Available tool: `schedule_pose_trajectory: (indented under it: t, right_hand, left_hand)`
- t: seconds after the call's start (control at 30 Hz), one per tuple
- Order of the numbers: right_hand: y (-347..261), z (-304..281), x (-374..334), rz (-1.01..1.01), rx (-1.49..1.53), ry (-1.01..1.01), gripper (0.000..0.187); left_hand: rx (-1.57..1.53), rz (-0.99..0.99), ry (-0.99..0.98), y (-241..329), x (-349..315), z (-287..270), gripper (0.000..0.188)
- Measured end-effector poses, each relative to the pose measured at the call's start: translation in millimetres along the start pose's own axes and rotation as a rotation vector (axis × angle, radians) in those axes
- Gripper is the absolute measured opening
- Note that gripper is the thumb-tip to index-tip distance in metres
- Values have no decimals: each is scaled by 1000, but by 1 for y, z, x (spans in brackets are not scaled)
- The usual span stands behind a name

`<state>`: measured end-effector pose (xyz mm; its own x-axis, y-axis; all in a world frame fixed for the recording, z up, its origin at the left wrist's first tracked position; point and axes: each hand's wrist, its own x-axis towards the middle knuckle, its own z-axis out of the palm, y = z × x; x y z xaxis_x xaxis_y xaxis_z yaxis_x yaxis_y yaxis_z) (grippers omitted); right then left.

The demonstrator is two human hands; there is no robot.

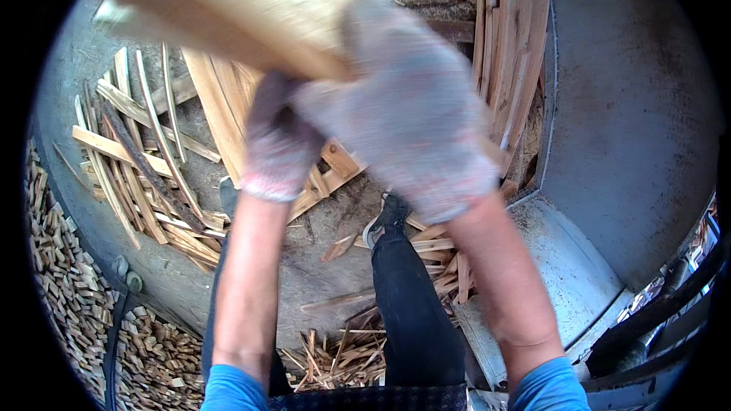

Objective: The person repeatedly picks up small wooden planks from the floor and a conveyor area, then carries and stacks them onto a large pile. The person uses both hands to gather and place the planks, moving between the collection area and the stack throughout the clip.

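Observation:
A pale wooden board [236,11], smeared by motion, slants from the upper left down to my hands. My right hand [426,106], in a whitish knitted work glove, is closed around its near end. Under the board's edge, my left hand [282,137], in a similar glove with a darker palm, grips it from below; its fingers are partly hidden. Behind my left hand, long wooden planks [217,99] lie on the ground.
Thin wood strips [145,160] lie heaped at the left. Long boards [510,53] lean by a grey metal wall [632,106] on the right. Wood scraps [343,358] surround my feet. Many small cut blocks [72,274] are piled at lower left.

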<state>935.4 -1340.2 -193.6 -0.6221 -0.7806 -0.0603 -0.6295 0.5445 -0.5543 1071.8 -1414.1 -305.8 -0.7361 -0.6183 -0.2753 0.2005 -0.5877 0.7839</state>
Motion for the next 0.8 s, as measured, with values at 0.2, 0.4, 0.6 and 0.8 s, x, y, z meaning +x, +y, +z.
schedule_pose_trajectory:
  t: [0.2,0.4,0.6,0.8]
  right_hand:
    - [-105,82,31,299,282,-282,56]
    - [-36,175,-43,149,226,69,80]
    - [13,258,-229,745,76,-653,101]
    - [3,314,-261,923,-15,-534,101]
  left_hand:
    - [33,-100,235,86,-7,-113,49]
    - [400,-442,445,28,37,-193,85]
    - [1047,-408,412,-10,28,-173,104]
    - [1369,-197,348,-17,5,-160,119]
